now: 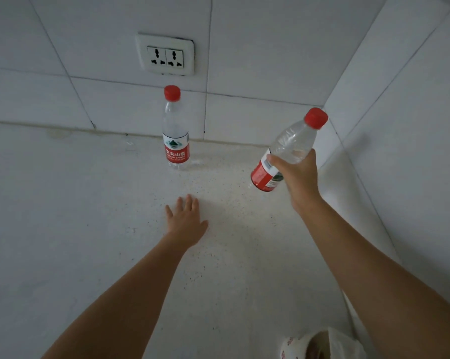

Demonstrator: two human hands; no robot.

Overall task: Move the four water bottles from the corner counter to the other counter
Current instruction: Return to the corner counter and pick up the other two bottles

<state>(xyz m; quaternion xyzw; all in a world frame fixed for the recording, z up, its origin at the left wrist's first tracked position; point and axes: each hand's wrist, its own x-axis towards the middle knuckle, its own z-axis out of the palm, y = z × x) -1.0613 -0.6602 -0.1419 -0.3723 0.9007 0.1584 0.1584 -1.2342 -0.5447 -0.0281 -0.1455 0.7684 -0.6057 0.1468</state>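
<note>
Two clear water bottles with red caps and red labels are in view. One bottle (176, 130) stands upright on the speckled white corner counter (89, 203), close to the back wall. The other bottle (288, 149) is lifted off the counter and tilted to the right, gripped around its middle by my right hand (299, 174). My left hand (186, 220) is flat and open over the counter, fingers spread, a short way in front of the standing bottle and not touching it.
White tiled walls meet in a corner at the right (324, 107). A double wall socket (166, 57) sits above the standing bottle. A white patterned object (319, 345) lies at the bottom edge.
</note>
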